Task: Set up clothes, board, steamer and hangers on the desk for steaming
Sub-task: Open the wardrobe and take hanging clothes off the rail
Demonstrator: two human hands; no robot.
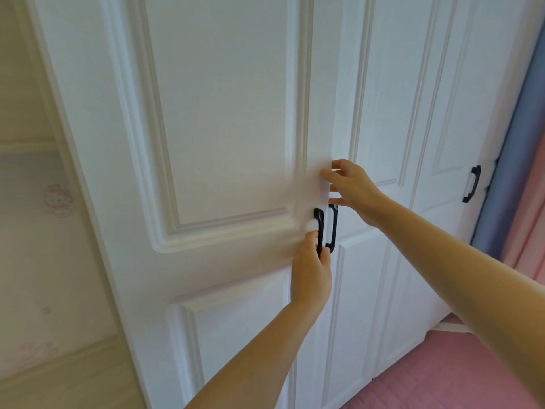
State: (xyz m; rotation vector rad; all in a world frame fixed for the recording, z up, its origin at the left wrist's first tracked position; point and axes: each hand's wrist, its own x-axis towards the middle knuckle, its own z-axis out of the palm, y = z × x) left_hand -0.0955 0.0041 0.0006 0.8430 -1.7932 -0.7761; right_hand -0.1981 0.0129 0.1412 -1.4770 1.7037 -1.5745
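White panelled wardrobe; pink floor (460, 376) lower right. Left door (224, 113), blurred: left hand (311, 273), fingers clamped on its black handle (319, 231). Right hand (352, 188), fingers curled round the door's edge. Far-right handle (472, 184). Clothes, board, steamer, hangers unseen.

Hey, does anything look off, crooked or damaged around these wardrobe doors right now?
Nothing stands out. The white wardrobe doors look undamaged, and their black handles sit upright. The left hand grips the left door's handle; the right hand holds that door's edge, which is blurred. A third handle farther right looks normal.
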